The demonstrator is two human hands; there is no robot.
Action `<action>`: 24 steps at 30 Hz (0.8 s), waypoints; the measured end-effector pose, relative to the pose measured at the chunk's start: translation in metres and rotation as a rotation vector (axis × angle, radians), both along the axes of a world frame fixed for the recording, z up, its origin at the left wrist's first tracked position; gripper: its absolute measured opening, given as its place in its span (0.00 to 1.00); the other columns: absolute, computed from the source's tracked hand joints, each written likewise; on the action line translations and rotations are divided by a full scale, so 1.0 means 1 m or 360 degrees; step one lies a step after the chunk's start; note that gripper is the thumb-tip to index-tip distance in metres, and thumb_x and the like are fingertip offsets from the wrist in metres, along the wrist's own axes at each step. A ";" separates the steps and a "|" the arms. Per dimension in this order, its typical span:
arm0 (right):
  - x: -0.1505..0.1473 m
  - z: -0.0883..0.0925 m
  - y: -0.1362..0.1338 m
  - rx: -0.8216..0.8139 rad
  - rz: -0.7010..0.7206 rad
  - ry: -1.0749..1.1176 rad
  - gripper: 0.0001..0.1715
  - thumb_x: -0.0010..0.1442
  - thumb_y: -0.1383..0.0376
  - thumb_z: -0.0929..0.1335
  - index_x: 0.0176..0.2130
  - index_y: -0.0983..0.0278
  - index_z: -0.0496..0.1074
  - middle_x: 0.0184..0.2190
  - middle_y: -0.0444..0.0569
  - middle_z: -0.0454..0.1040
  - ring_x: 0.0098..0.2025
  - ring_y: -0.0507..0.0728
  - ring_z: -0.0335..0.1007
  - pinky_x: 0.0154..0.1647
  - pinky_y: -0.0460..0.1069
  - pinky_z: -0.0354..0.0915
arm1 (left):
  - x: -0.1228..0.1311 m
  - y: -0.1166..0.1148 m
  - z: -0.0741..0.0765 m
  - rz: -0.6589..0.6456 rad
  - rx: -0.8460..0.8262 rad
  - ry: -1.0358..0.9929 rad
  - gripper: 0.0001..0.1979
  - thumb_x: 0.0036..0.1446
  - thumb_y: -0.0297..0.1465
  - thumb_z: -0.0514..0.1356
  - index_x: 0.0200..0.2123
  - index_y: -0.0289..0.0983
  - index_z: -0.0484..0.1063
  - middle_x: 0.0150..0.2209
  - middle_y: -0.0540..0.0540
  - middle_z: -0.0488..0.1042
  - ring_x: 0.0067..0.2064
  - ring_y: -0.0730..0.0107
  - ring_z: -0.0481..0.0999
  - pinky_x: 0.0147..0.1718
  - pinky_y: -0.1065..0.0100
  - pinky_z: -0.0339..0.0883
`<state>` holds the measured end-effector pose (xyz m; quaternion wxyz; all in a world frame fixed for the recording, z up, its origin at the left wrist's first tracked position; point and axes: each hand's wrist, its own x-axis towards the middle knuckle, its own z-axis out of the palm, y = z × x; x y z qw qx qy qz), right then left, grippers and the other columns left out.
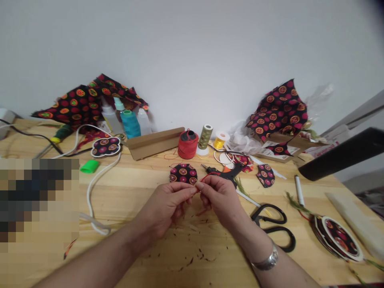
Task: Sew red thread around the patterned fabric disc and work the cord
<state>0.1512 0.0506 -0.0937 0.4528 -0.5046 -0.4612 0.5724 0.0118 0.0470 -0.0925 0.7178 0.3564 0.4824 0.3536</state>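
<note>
My left hand (171,204) and my right hand (217,196) meet over the middle of the table, fingertips pinched together. Between them runs a thin red cord (207,175), its ends partly hidden by my fingers. Just beyond my fingertips lies a round piece of black patterned fabric (183,173). A black glue gun (229,174) rests behind my right hand. Black-handled scissors (279,230) lie beside my right wrist, their blades hidden by the forearm. The spool of red cord (188,145) stands farther back.
Behind are an olive thread cone (205,137), a yellow spool (220,141), a cardboard tray (156,144) and a teal thread cone (131,125). A white cable (90,196) curves at left. Stacked fabric-covered discs (337,238) and a white marker (299,191) lie at right.
</note>
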 end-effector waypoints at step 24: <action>0.006 0.007 0.002 0.0085 0.0130 -0.0178 0.07 0.46 0.64 0.70 0.24 0.66 0.75 0.19 0.43 0.69 0.20 0.47 0.54 0.20 0.43 0.51 | -0.001 0.002 0.001 0.0014 -0.0031 -0.0020 0.08 0.45 0.34 0.63 0.27 0.35 0.74 0.19 0.55 0.62 0.16 0.85 0.54 0.13 0.79 0.42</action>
